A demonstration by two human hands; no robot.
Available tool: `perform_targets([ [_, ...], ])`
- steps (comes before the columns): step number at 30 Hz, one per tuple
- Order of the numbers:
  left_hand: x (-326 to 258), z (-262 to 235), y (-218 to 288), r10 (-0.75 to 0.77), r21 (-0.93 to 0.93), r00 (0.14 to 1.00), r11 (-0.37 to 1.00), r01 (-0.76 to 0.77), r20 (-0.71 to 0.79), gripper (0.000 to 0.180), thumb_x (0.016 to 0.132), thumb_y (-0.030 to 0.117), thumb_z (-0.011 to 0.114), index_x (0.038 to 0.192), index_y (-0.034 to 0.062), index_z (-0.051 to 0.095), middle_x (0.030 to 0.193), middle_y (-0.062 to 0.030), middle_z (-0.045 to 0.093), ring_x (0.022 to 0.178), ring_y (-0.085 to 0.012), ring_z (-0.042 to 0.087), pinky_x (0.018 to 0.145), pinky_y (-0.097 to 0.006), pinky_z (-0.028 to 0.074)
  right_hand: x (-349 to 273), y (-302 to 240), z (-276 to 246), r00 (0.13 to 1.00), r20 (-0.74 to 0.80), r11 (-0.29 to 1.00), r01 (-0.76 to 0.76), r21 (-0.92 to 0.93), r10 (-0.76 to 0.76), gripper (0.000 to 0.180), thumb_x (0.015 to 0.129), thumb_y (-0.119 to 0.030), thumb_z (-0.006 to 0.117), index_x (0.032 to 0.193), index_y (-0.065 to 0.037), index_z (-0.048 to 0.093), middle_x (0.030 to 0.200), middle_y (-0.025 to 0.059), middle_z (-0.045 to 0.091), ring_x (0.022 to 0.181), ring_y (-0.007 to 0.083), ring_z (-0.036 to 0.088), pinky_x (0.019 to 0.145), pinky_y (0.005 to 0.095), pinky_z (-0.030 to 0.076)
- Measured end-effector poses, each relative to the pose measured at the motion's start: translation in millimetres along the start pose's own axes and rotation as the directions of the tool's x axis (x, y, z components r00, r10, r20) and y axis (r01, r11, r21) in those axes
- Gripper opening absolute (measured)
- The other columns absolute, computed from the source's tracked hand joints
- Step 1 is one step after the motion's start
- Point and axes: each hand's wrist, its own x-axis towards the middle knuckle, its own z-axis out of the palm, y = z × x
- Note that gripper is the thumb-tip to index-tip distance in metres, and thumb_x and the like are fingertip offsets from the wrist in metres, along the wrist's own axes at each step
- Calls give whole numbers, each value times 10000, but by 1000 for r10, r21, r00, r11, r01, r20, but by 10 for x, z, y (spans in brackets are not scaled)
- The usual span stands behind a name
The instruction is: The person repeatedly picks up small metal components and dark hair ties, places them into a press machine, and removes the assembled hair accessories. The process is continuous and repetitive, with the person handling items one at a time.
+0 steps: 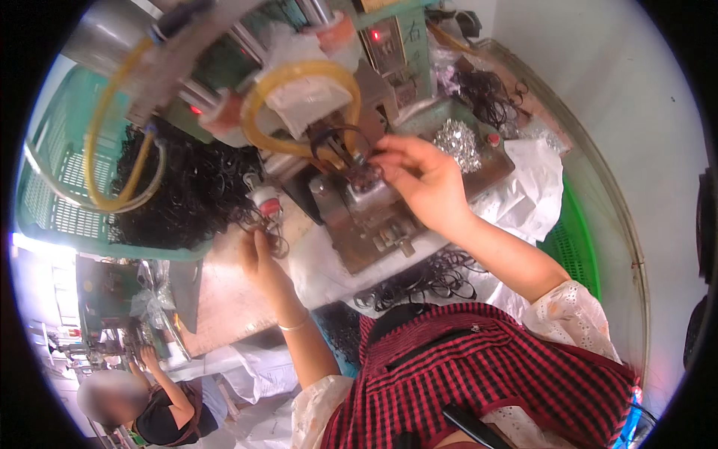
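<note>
Left to right. Teal crate [63,194] at the surface's [232,292] far left corner: 1, full of a tangled black band pile [179,187], can't be counted singly. Left hand [262,262] is over the surface by the crate's near right corner; its grip looks nearly closed beside a few thin black loops [280,243], blurred, can't tell if it has any.

Press machine [366,90]: 1, standing at the surface's far edge. Red push buttons: 2, one near the left hand [267,203], one at the base's right end [493,140]. Work band [315,142]: 1, looped upright at the die, above the far side of the metal plate [344,247]. Right hand [426,179]: grip pinched almost shut on the band's lower right part.

Silver pieces [458,146]: 1 heap on the base's right part, too many to count. Other band piles: 1 along the surface's near edge [430,280], 1 at its far right [486,97].

Step, my read: seating the band in the die. Next move calls for steady alignment, then fingers clear before any press stroke.
</note>
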Motion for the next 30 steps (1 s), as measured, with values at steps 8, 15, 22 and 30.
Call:
perform_targets([
  [8,89,408,1345,713,-127,692,701,-702,114,115,972,72,518,1047,9,459,952,-160,589,859,-213,594,704,-381,549,27,-273,92,984,78,979,-171,113,163,448,840,63,648,1269,19,526,1088,111,656,979,135,634,871,248,494],
  [15,-170,420,1504,548,-439,831,772,-459,94,151,927,17,563,1070,-10,523,972,-173,623,774,-228,657,718,-360,573,-191,-568,126,988,112,986,-123,114,110,477,823,62,546,1297,11,533,1151,139,632,1105,242,604,941,337,480],
  [22,-350,879,1424,399,-139,882,917,-375,253,133,840,-64,695,894,-66,574,912,-121,687,796,-136,656,716,-237,537,69,321,-915,977,13,68,28,-997,-212,194,768,-123,704,959,-86,697,1104,141,642,1124,332,563,873,415,516],
  [30,-295,1087,1471,362,-39,884,929,-367,297,118,833,-36,717,927,-38,645,848,-43,659,708,-72,615,651,-199,521,143,424,-1075,982,36,361,102,-927,-185,134,768,-134,723,895,-106,690,1166,118,620,1159,332,540,837,450,501],
])
